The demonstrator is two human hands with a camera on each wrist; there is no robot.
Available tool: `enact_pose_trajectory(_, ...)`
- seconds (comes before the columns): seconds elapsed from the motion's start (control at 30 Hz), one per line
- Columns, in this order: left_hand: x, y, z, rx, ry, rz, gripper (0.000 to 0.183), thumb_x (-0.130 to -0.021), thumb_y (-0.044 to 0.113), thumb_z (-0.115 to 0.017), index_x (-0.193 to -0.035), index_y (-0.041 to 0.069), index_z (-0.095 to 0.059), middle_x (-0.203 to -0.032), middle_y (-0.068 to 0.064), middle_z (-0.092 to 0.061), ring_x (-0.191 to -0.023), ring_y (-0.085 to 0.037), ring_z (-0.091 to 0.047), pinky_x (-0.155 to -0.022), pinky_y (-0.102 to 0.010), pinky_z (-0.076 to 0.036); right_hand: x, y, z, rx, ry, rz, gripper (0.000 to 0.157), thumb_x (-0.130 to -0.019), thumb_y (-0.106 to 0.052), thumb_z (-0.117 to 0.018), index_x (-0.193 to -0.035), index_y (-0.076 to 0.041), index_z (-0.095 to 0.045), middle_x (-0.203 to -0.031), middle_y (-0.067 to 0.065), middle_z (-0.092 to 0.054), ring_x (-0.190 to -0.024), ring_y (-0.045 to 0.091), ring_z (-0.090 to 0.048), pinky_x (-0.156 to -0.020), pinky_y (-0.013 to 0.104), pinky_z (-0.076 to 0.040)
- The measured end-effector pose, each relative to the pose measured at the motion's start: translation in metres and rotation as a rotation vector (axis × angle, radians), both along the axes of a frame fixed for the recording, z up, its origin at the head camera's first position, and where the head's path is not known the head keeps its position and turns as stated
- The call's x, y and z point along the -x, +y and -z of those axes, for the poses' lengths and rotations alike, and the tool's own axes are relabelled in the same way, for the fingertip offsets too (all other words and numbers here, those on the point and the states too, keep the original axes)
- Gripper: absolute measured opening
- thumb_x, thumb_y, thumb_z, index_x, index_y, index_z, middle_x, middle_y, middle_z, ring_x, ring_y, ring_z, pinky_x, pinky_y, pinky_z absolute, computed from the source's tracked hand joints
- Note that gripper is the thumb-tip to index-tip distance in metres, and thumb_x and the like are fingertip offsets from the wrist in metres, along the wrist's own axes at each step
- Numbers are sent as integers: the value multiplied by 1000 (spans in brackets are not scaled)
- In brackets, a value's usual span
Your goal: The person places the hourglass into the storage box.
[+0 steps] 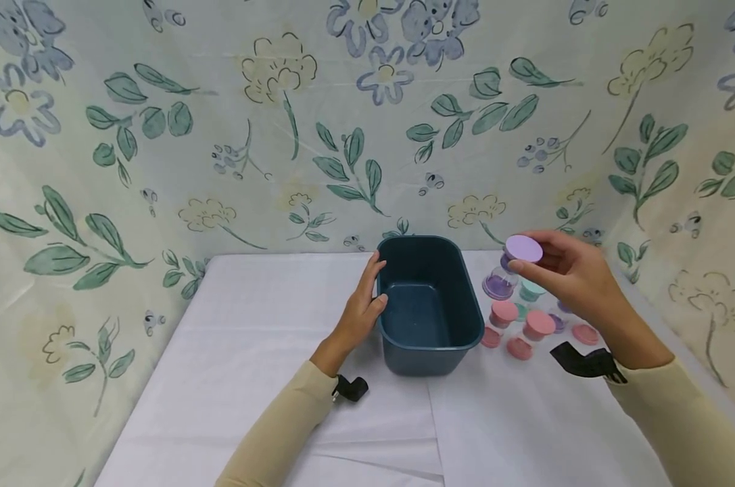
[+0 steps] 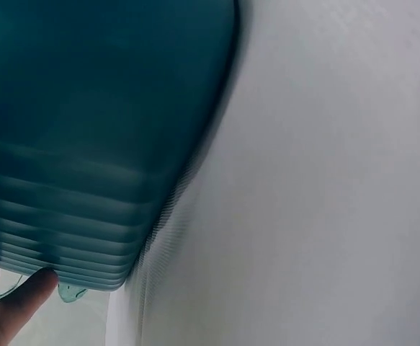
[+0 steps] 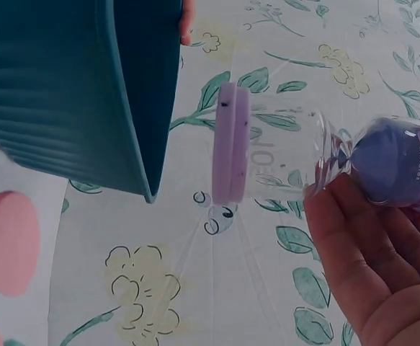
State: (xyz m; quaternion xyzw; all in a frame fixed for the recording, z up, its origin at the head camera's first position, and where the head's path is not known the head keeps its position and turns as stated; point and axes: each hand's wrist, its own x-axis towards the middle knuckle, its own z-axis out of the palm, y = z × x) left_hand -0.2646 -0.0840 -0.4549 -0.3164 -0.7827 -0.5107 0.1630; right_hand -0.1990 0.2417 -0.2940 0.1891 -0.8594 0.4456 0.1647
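Observation:
My right hand (image 1: 564, 270) holds a sand timer (image 1: 524, 249) with lilac caps and a clear body, above the table just right of a dark teal bin (image 1: 429, 362). In the right wrist view the timer (image 3: 231, 144) lies across the picture, my fingers (image 3: 354, 245) around its purple-filled bulb and neck. My left hand (image 1: 358, 311) rests against the bin's left side, fingers fairly straight, thumb at the rim. The left wrist view shows its fingertips on the ribbed outer wall (image 2: 65, 245). No objects show inside the bin from the head view.
Right of the bin several more sand timers stand on the white-covered table (image 1: 251, 338): pink ones (image 1: 538, 325), a mint one (image 1: 532, 291), and purple ones partly hidden. A floral cloth (image 1: 221, 135) hangs behind and at both sides.

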Motion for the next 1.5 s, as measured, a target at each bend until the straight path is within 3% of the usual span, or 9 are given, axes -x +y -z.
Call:
enact_pose_trajectory(0.23, 2, 6, -2, -5, 3, 14, 68, -97, 45, -33, -152, 7, -22, -162, -7, -8, -147, -16, -9, -116, -50, -17, 7, -19, -3, -20, -40, -67, 45, -83, -12, -75, -125, -12, -60, -107, 0, -65, -87, 9, -67, -75, 16, -53)
enact_pose_trajectory(0.53, 3, 4, -3, 2, 2, 2, 63, -93, 22, -39, -152, 5, -23, -162, -8, -9, -147, -19, -11, -115, -52, -17, 19, -43, 7, 20, -149, -179, 48, -84, -18, -74, -127, -13, -54, -111, 6, -65, -93, 15, -68, -78, 22, -54)
enact_pose_trajectory(0.6, 3, 3, -3, 1, -6, 3, 63, -93, 21, -39, -152, 6, -22, -162, -7, -9, -147, -19, -10, -115, -51, -16, 22, -47, 10, 33, -158, -215, 48, -84, -18, -74, -127, -10, -53, -112, 8, -65, -95, 15, -67, -80, 24, -54)
enact_pose_trajectory(0.83, 2, 2, -6, 8, -14, -1, 67, -96, 44, -34, -153, 10, -22, -162, -4, -8, -147, -17, -10, -116, -50, -16, 32, -60, 21, 36, -169, -279, 48, -84, -15, -75, -123, -5, -49, -112, 13, -68, -98, 16, -67, -83, 26, -53)
enact_pose_trajectory(1.1, 5, 2, -6, 1, -11, -3, 62, -95, 30, -37, -153, 11, -23, -162, -3, -8, -147, -16, -10, -116, -51, -16, 41, -76, 34, 83, -233, -341, 48, -82, -14, -76, -120, -5, -48, -112, 13, -69, -98, 20, -67, -85, 30, -53)
enact_pose_trajectory(1.5, 6, 0, -6, -8, -35, -16, 61, -96, 30, -36, -153, 13, -21, -162, -2, -7, -147, -17, -9, -115, -54, -15, 46, -94, 51, 67, -241, -354, 47, -79, -17, -79, -114, -4, -50, -107, 11, -70, -96, 20, -69, -83, 31, -54)
